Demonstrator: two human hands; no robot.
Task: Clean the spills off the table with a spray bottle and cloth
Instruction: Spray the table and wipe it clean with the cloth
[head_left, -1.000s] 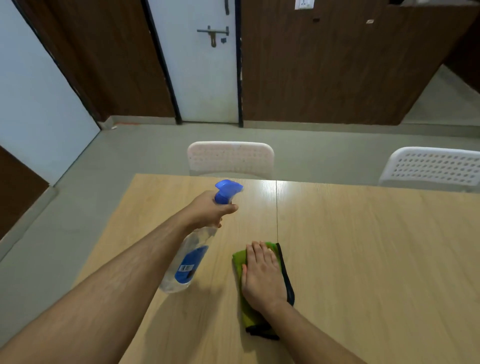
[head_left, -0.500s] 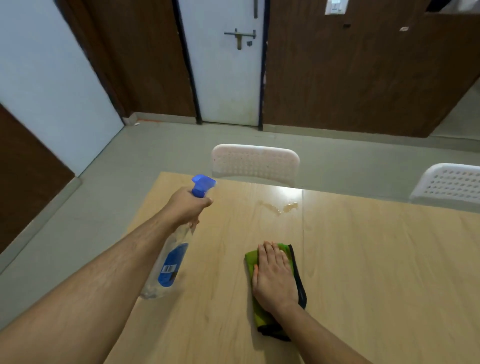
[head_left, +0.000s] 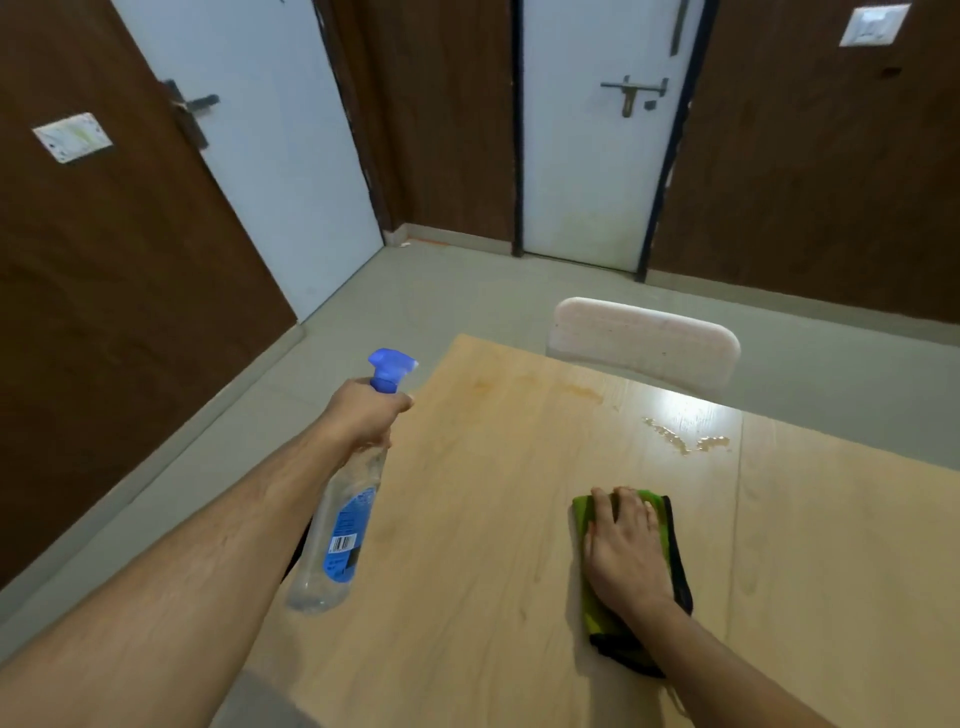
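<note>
Cloth (head_left: 670, 540) flat under right hand (head_left: 626, 551)

- Spray bottle (head_left: 347, 512): clear plastic, blue trigger head and blue label with barcode, held tilted above the table's left edge, nozzle pointing away
- Cloth (head_left: 597, 616): green with dark edging, folded, flat on the wooden table (head_left: 467, 519)
- Spill (head_left: 680, 440): pale droplets beyond the cloth, near the far edge
</note>
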